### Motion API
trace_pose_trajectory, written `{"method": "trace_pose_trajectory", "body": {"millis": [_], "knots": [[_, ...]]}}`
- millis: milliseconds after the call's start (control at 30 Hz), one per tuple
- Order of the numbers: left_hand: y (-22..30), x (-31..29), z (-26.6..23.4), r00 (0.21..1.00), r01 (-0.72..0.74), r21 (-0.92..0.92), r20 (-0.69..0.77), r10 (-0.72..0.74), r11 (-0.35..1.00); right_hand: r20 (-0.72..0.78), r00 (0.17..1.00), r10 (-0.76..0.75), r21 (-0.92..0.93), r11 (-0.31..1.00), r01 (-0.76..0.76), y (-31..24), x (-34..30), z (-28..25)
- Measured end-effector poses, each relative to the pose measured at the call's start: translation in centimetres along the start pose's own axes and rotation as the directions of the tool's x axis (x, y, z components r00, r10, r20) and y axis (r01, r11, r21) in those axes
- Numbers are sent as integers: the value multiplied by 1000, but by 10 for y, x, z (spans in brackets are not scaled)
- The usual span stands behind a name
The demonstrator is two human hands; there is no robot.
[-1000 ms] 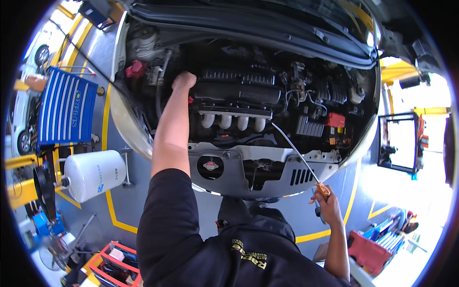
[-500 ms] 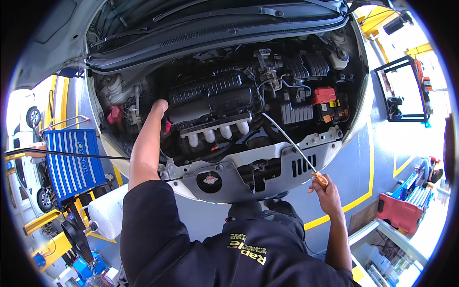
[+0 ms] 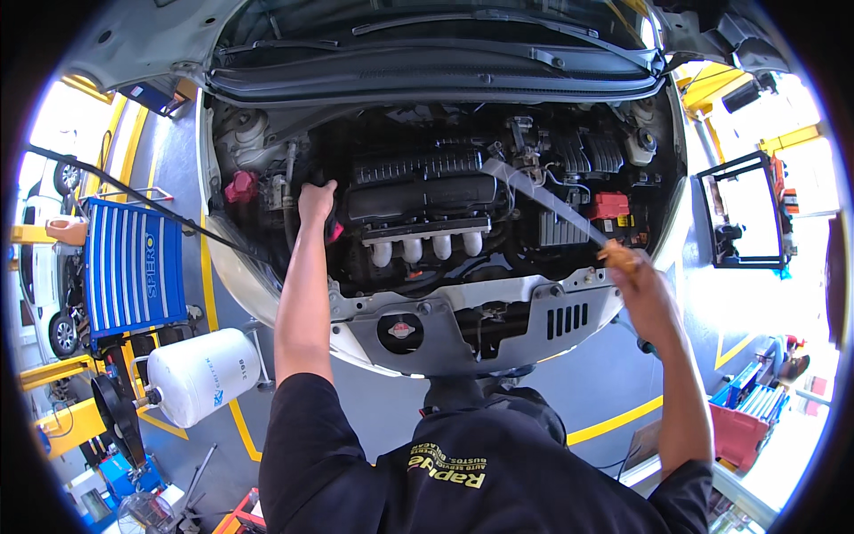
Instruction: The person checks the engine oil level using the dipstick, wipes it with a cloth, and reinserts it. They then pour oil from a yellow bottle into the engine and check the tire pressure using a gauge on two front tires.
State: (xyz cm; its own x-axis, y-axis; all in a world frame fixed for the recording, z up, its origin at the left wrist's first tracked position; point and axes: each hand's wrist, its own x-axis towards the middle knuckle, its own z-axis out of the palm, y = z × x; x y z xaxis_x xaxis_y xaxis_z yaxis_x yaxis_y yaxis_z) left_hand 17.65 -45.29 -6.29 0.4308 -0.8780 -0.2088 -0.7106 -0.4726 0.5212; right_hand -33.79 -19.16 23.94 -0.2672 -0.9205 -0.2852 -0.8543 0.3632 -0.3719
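An open engine bay lies before me, with a ribbed black engine cover (image 3: 422, 194) over several pale pipes (image 3: 412, 250). My left hand (image 3: 315, 205) reaches in at the cover's left side, fingers curled. Whatever it grips is hidden, and something pink (image 3: 334, 232) shows just beside it. My right hand (image 3: 642, 294), above the car's front right, is closed round the orange handle (image 3: 621, 258) of a long, thin metal rod (image 3: 551, 203). Smeared by motion, the rod slants up and left, its far end over the right end of the cover.
A red-capped battery (image 3: 612, 206) sits right of the engine. From the left, a dark hose or rod (image 3: 151, 194) crosses the fender. Left on the floor stand a blue tool cabinet (image 3: 133, 267) and white tank (image 3: 205, 374); a black frame (image 3: 756, 265) stands right.
My right hand has risen and moved right, and the rod's far end has swung up over the engine cover. The left hand stays beside the cover. The whole view has shifted.
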Motion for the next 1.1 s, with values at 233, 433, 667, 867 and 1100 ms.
{"method": "trace_pose_trajectory", "body": {"millis": [233,433,667,867,1100], "knots": [[46,-2,-2,916,-309,-387,-366,163,869,265,963,51,-63,997,-35,-52,20,11],[138,-55,78,842,-524,334,63,536,784,105,987,124,167,976,-140,-15,-10,16],[234,-124,116,668,-726,7,245,703,688,118,958,262,259,923,-284,19,-3,45],[137,-86,73,600,-794,190,94,794,577,136,977,163,315,928,-198,17,9,55],[117,-119,67,655,-752,71,-26,755,655,283,957,60,256,957,-135,-45,-9,49]]}}
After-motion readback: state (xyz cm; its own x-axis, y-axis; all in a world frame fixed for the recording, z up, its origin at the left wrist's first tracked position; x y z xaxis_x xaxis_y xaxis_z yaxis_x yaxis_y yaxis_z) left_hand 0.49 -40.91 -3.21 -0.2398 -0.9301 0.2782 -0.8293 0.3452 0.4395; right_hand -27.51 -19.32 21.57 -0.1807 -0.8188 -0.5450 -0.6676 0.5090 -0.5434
